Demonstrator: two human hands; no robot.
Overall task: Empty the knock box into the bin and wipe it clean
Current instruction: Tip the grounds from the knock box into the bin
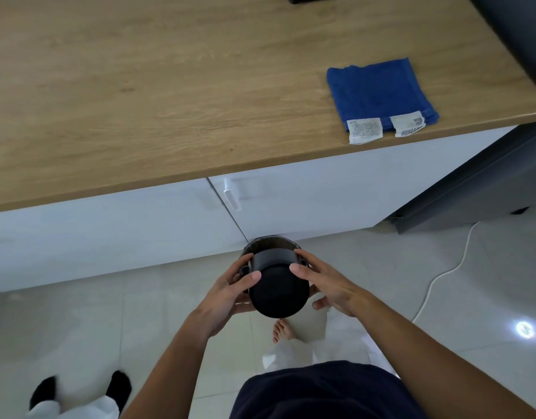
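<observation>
White cable (442, 275) on tiled floor (109, 322); wood counter (139, 86) w/ white cabinets (321, 192).

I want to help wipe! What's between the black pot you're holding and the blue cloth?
In the head view, between the knock box and the blue cloth lie the white cabinet front and bare wooden counter.

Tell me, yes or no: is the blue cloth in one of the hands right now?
No. The blue cloth lies folded on the wooden counter, while both hands grip the black knock box.
</observation>
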